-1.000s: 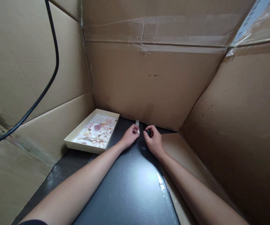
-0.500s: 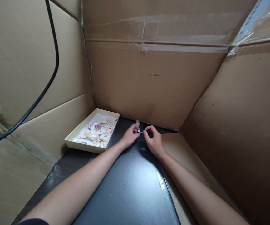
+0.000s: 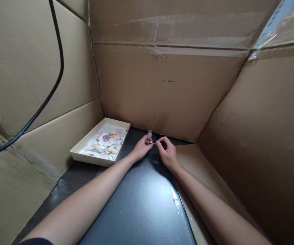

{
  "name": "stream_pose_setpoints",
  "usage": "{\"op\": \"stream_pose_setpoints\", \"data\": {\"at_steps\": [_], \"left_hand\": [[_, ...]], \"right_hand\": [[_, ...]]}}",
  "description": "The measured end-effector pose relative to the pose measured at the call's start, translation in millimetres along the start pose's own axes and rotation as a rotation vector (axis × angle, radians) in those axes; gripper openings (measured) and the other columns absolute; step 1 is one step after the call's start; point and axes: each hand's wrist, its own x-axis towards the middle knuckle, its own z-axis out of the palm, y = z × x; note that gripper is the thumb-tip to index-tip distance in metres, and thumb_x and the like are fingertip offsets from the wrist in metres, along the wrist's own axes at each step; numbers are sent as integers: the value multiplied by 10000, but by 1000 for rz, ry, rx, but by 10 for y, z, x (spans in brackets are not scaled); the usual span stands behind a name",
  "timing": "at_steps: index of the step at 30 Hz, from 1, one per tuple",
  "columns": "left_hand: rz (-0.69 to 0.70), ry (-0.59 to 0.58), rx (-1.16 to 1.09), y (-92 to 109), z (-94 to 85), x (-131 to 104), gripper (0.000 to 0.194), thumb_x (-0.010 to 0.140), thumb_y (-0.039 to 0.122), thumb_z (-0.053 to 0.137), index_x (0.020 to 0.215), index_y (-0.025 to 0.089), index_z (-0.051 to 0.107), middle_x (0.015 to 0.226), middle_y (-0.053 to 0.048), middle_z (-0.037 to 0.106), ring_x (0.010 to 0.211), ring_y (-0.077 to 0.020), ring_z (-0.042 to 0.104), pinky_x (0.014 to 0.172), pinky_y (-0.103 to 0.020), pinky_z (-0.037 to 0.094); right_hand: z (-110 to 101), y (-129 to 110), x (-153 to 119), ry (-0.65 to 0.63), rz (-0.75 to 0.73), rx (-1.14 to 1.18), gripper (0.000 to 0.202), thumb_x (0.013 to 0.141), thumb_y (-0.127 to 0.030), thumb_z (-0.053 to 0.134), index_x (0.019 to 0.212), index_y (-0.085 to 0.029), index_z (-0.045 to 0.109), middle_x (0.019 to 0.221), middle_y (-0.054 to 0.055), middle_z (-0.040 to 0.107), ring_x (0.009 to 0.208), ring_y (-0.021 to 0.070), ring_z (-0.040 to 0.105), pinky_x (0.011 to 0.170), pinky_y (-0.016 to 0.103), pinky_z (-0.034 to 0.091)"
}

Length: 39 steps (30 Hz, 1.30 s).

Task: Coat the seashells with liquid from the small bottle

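Note:
My left hand [image 3: 141, 148] pinches a small white shell [image 3: 151, 143] between thumb and fingertips, low over the black surface [image 3: 141, 204]. Just to its right, my right hand [image 3: 167, 153] grips a small dark cap with a thin brush stem [image 3: 154, 143], and the stem's tip meets the shell. Right behind my left fingers stands a tiny clear bottle [image 3: 149, 133] without its cap. At the back left, a cream tray [image 3: 83, 154] holds several white and pink-marked shells [image 3: 106, 143].
Cardboard walls [image 3: 167, 88] close in the back, left and right, and a cardboard flap [image 3: 200, 163] lies beside the black surface on the right. A black cable [image 3: 57, 78] hangs across the upper left.
My right hand has moved a little left, bringing the brush stem against the shell in my left hand. The hands were slightly apart one second ago. Tray and bottle have not moved.

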Motion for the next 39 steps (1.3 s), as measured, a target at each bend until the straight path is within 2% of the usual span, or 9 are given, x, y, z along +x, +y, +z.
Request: {"op": "stream_pose_setpoints", "data": {"at_steps": [9, 19, 30, 39], "left_hand": [[-18, 3, 0, 13, 7, -3, 207, 638, 36, 514, 794, 169, 481, 638, 63, 427, 609, -87, 396, 597, -207, 299], [-15, -1, -8, 19, 5, -8, 177, 661, 71, 523, 800, 170, 477, 630, 61, 425, 604, -90, 394, 590, -211, 299], [-18, 4, -3, 23, 6, -16, 156, 677, 103, 536, 809, 170, 486, 628, 60, 425, 600, -89, 393, 574, -208, 294], [-9, -13, 7, -7, 5, -8, 150, 691, 122, 520, 829, 169, 484, 634, 59, 433, 581, -85, 369, 570, -209, 276]], "right_hand": [[0, 30, 0, 1, -5, -156, 206, 892, -357, 476, 835, -196, 591, 779, 12, 602, 671, 142, 525, 624, 242, 368], [-8, 29, 8, 42, -28, -94, 231, 897, -381, 486, 822, -189, 591, 774, 12, 588, 669, 139, 506, 622, 242, 373], [-18, 4, 0, 15, -46, -14, 254, 916, -379, 445, 810, -192, 580, 755, 6, 573, 675, 140, 502, 632, 242, 375], [5, 48, 20, 11, 0, 29, 239, 886, -390, 488, 812, -189, 595, 739, 4, 568, 647, 140, 489, 608, 243, 370]]}}
